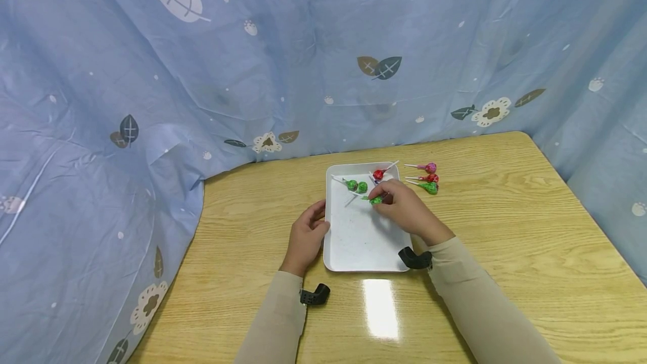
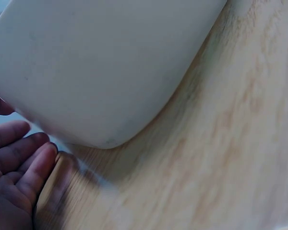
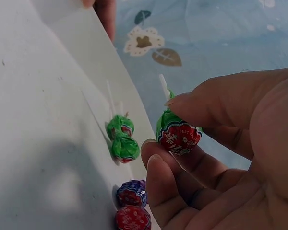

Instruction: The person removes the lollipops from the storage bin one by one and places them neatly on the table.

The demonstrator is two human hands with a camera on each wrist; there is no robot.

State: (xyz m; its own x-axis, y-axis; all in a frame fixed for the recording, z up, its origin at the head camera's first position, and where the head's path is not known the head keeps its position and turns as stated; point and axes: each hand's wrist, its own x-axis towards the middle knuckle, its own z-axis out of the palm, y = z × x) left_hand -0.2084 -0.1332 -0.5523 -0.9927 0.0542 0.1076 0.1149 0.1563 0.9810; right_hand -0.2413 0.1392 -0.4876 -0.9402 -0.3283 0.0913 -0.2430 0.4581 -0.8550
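Observation:
A green-wrapped lollipop [image 3: 180,136] is pinched between the thumb and fingers of my right hand [image 1: 406,208], above the upper part of a white tray [image 1: 364,249]. Two more green lollipops [image 3: 125,139] lie side by side in the tray. Next to them are a red lollipop [image 1: 378,174] and a purple one [image 3: 132,193], which my right hand partly hides in the head view. My left hand [image 1: 305,237] rests at the tray's left edge, its fingers loosely bent and the thumb by the rim.
Outside the tray, to its right, a pink lollipop [image 1: 430,167], a red lollipop [image 1: 432,177] and a green lollipop [image 1: 431,187] lie in a column on the wooden table [image 1: 505,229]. A blue patterned curtain [image 1: 313,72] hangs behind the table and along its sides.

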